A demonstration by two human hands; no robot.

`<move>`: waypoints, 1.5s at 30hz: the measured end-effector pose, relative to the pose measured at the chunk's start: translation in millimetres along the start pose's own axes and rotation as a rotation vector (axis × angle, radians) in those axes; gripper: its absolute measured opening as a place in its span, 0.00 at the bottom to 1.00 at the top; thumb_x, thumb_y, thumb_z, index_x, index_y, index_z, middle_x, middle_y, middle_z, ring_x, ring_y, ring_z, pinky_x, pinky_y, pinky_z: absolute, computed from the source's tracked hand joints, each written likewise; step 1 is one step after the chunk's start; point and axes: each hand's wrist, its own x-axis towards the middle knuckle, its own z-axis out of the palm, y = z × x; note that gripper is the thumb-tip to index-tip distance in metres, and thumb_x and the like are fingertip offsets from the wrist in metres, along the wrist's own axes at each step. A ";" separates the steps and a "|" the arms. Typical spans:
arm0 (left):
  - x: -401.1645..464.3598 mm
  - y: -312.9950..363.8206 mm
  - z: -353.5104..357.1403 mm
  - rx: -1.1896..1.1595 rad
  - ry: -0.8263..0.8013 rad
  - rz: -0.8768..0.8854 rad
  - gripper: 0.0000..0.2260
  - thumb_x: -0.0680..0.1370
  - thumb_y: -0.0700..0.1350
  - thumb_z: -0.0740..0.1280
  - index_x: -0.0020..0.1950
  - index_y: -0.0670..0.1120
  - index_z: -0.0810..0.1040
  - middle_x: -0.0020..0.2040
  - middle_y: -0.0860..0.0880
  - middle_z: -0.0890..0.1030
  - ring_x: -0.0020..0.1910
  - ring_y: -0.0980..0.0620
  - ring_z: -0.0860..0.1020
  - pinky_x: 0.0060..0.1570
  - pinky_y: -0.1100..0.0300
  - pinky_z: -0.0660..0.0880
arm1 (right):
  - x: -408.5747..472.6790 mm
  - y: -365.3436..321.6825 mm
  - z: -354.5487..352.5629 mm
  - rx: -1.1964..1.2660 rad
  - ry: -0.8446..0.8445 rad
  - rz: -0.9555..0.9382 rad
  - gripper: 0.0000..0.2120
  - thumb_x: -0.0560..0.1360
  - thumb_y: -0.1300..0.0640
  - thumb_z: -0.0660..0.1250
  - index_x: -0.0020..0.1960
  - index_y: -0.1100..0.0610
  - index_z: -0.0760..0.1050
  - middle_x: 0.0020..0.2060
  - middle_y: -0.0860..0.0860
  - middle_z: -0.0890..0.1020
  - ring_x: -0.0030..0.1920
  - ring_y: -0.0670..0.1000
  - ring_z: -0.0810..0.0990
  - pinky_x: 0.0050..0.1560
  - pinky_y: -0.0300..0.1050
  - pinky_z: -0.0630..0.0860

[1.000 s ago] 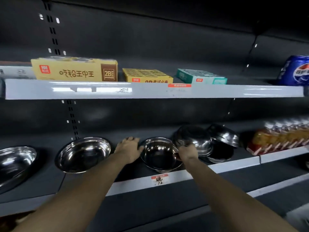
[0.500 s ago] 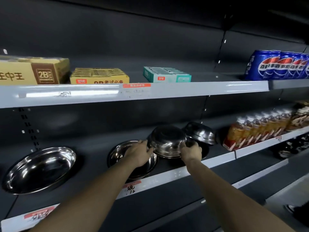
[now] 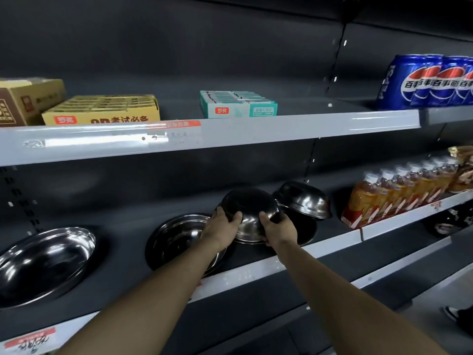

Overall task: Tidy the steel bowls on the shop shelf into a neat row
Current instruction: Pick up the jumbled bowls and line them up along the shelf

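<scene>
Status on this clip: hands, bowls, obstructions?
Left hand and right hand grip an upturned bowl. Second upturned bowl crowds its right. Open bowl left.

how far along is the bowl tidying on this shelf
Roughly midway. Done: two steel bowls, far left and middle, sit upright and spaced on the shelf. In hand: the left hand and right hand hold an upside-down bowl. Left: the tilted upside-down bowl and the dark bowl under it.

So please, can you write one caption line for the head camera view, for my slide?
Both hands, left and right, grip an upturned steel bowl above the lower shelf, between an upright bowl and another upturned bowl.
</scene>
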 end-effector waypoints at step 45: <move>-59.5 -73.4 -116.2 -0.014 0.160 -0.018 0.30 0.81 0.61 0.56 0.79 0.50 0.58 0.78 0.46 0.63 0.76 0.44 0.63 0.74 0.50 0.60 | -109.8 -30.0 20.4 0.399 0.082 0.052 0.14 0.80 0.62 0.57 0.63 0.62 0.73 0.49 0.65 0.84 0.27 0.52 0.83 0.26 0.39 0.79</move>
